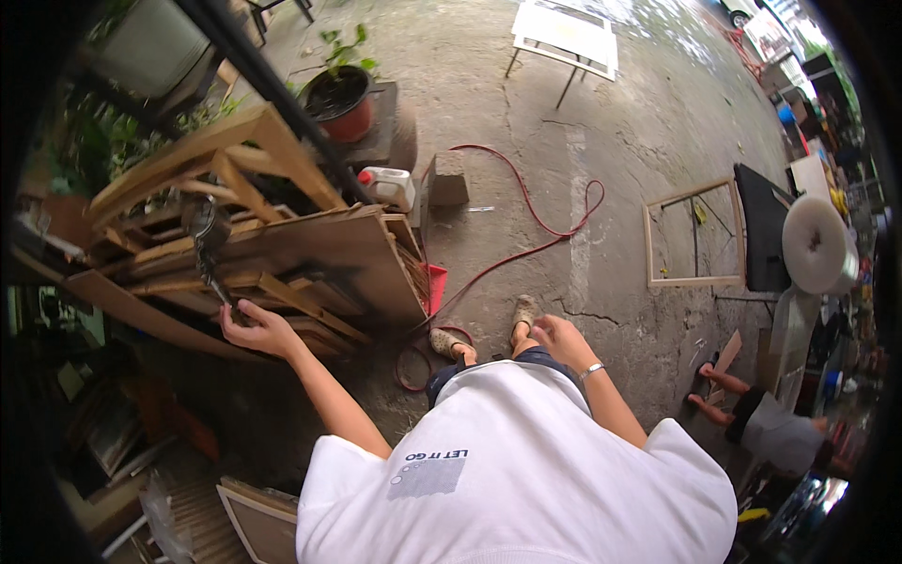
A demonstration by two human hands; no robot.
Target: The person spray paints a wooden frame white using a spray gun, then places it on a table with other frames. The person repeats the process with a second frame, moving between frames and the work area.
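My left hand is stretched out to the left, palm turned up, thumb and fingers apart. Its fingertips are at the lower end of a dark metal tool with a round cup, which looks like a spray gun; whether they touch it is hard to tell. Behind the tool are stacked wooden frames and a brown board. My right hand, with a silver band at its wrist, hangs by my right thigh. It holds nothing, its fingers loosely bent and apart.
A red hose snakes over the concrete floor by my feet. A potted plant, a white jug and a block stand ahead-left. A white table is farther off. Right are a wooden frame, a roll and another person.
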